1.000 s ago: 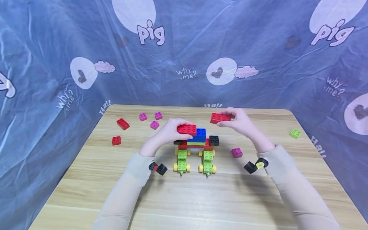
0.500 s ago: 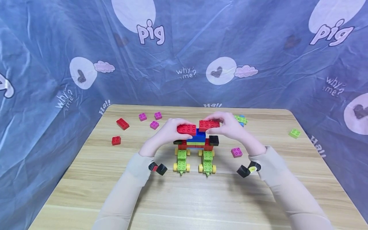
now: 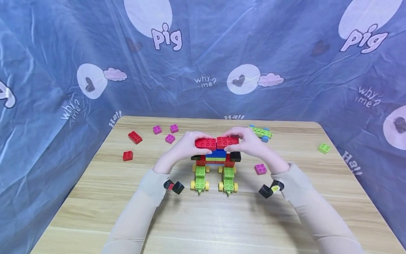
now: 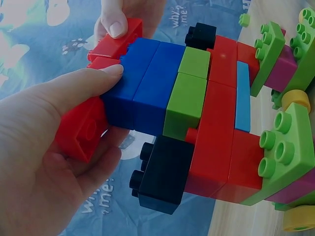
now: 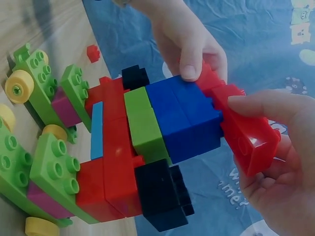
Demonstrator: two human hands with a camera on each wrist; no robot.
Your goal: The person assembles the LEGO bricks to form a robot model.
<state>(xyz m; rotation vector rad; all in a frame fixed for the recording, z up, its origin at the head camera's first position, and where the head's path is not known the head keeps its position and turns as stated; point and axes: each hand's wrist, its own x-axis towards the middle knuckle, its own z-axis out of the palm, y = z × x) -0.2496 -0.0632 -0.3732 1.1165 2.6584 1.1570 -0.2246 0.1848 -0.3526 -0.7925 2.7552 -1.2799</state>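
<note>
Blue patterned curtain, behind the left grip and the right grip. Wooden table, below both. Brick assembly, standing on the table, its top between the grips. Grips, facing each other, thumb and fingers pinching. Green car with blue wheels, beyond the right grip. Left red brick and right red brick, held end to end, one in each grip, at the assembly's top; whether the right one is fully seated cannot be told. Magenta brick, on the right grip's near side
</note>
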